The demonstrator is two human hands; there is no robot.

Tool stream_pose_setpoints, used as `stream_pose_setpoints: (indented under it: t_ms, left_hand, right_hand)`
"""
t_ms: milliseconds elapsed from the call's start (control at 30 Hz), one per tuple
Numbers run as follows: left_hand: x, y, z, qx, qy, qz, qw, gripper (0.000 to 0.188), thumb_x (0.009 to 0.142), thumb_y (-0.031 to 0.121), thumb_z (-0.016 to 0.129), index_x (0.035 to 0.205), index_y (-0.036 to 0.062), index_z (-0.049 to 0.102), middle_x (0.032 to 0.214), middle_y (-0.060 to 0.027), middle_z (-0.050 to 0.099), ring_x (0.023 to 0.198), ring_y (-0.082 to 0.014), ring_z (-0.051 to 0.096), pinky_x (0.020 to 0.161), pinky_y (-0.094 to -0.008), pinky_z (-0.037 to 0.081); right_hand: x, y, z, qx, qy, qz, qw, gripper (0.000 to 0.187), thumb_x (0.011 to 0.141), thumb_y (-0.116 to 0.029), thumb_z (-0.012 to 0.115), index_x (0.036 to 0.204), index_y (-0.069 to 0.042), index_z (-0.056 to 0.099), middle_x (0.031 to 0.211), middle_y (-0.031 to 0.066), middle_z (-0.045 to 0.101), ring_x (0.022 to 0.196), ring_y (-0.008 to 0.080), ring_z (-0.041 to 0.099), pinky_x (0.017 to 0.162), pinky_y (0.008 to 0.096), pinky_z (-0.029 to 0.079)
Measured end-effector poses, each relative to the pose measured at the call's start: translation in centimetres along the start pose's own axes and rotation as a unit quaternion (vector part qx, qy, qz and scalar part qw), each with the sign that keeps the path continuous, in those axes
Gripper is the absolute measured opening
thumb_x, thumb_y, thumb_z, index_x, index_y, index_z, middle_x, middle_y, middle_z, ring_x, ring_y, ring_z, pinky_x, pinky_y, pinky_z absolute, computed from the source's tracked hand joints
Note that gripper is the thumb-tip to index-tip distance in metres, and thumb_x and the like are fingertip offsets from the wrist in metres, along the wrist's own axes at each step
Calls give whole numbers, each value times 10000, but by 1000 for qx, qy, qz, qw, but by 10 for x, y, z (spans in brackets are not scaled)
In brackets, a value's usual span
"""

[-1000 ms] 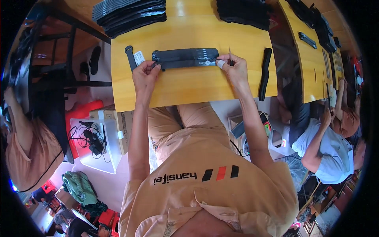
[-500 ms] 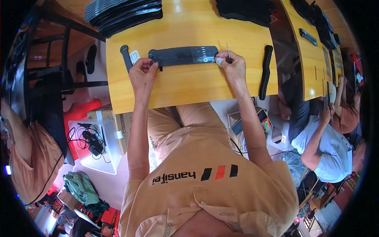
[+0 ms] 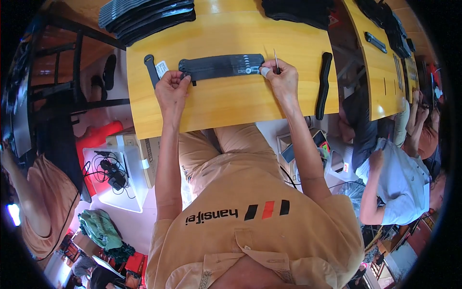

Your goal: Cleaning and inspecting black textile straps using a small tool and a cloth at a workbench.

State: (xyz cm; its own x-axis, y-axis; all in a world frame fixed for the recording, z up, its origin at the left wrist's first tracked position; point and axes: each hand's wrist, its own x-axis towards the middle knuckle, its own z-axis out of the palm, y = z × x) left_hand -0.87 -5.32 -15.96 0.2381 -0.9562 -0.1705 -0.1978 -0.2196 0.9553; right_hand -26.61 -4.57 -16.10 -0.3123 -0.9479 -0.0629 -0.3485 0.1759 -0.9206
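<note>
A flat black band (image 3: 219, 66), with pale marks and white print near its right end, lies across the yellow table. My left hand (image 3: 172, 91) pinches its lower left corner, where a small black tab sticks out. At the right end, my right hand (image 3: 284, 81) has thumb and finger closed on the band's corner. A thin pointed metal tool (image 3: 275, 60) stands up out of that same hand; its handle is hidden by the fingers. White tape wraps my right thumb. Beside my left hand lies a black strap (image 3: 151, 70) with a looped end and a white label (image 3: 160, 67).
Stacks of black bands (image 3: 149, 19) and folded black pieces (image 3: 298, 12) sit at the table's far side. A long black strip (image 3: 324, 86) lies near the right edge. Left below is a clear bin (image 3: 127, 188) with cables. Other people work at both sides.
Both hands keep their hold on the band's ends. The table and its things appear slightly shifted left and up in the view. A person at right has moved an arm down.
</note>
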Motion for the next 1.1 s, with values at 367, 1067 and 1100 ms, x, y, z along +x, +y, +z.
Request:
stream_pose_setpoints:
  t_ms: [367, 1067, 1100]
  left_hand:
    - [-1, 1, 0, 29, 9, 8, 999, 137, 744, 61, 662, 806, -32, 584, 622, -30, 550, 507, -66, 491, 428, -203, 424]
    - [0, 4, 3, 95, 31, 12, 995, 163, 731, 91, 665, 797, -42, 598, 610, -49, 574, 510, -90, 519, 460, -227, 425]
    - [-1, 4, 3, 95, 31, 12, 995, 163, 731, 91, 665, 797, -42, 598, 610, -49, 574, 510, -90, 519, 460, -227, 425]
  right_hand:
    - [0, -3, 1, -6, 0, 14, 1000, 67, 678, -39, 674, 734, -6, 654, 557, 13, 550, 514, 79, 483, 495, 234, 401]
    - [0, -1, 4, -8, 21, 2, 1000, 54, 670, -15, 668, 721, -9, 649, 546, 11, 551, 500, 74, 481, 490, 236, 406]
    - [0, 1, 4, -12, 21, 4, 1000, 53, 672, -16, 668, 720, -9, 649, 545, 10, 549, 499, 74, 478, 490, 235, 405]
